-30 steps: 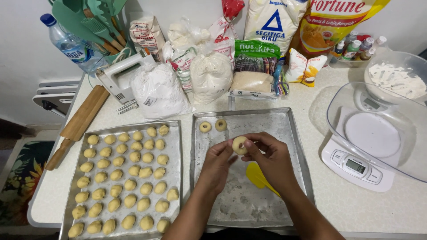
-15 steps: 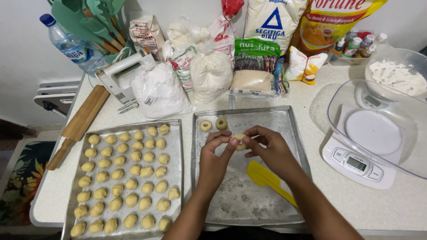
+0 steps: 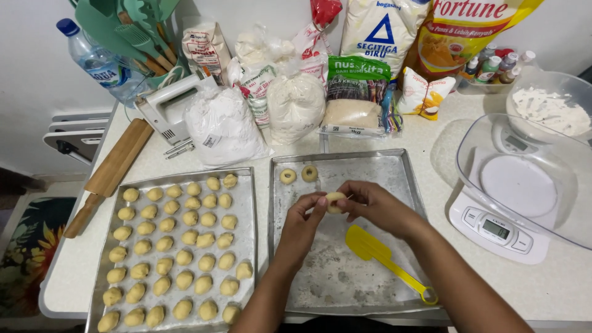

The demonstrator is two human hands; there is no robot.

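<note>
Both my hands meet over the right metal tray (image 3: 407,185). My left hand (image 3: 306,213) and my right hand (image 3: 370,202) pinch a small pale dough ball (image 3: 335,198) between their fingertips, a little above the floured tray bottom. Two shaped dough rings (image 3: 298,174) lie at the tray's far left corner. A yellow spatula (image 3: 385,259) rests in the tray, just under my right forearm. The left tray (image 3: 262,246) holds several rows of dough balls (image 3: 176,246).
A wooden rolling pin (image 3: 111,172) lies left of the trays. Bags of flour and other ingredients (image 3: 296,105), a water bottle (image 3: 98,58) and a hand mixer (image 3: 169,108) line the back. A white kitchen scale (image 3: 493,228) with a clear bowl (image 3: 530,179) stands on the right.
My hands have shifted slightly up the tray with the dough ball and turned it between the fingertips. The trays, rings and spatula have stayed put.
</note>
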